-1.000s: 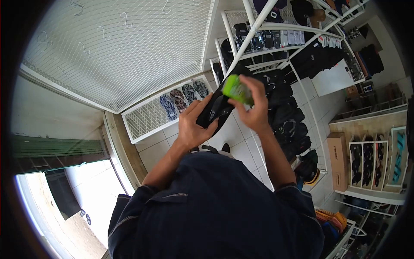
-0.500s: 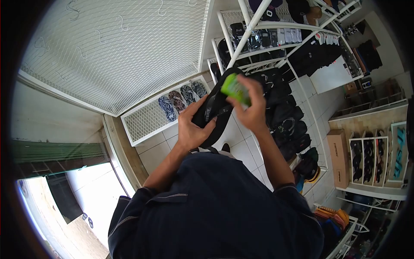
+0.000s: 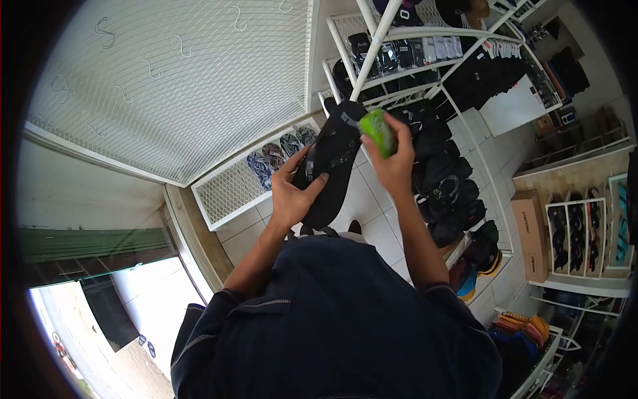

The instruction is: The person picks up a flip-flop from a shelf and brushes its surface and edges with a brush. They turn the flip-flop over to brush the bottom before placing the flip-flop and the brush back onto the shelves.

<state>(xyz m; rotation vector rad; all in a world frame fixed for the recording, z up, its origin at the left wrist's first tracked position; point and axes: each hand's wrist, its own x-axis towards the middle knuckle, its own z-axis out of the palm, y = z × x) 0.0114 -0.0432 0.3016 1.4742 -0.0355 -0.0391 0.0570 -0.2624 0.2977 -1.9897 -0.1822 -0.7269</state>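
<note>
My left hand is closed around the side of a black flip-flop with pale lettering on its strap, its thumb lying across the top. The flip-flop is held up in front of my body, tilted, its rounded sole facing me. In my right hand is a small bright-green block, pinched between thumb and fingers. It is slightly blurred, so I cannot tell whether it is a sponge or a small container. The block hovers close to the upper right edge of the flip-flop.
Patterned flip-flops stand on a low white mesh rack at left. Black bags and a white metal rack with packaged goods are at right. Hooks hang on a mesh panel. A cardboard box stands far right.
The flip-flop has turned so that more of its broad upper face shows. My right hand has moved the green block slightly to the right, away from the flip-flop's middle.
</note>
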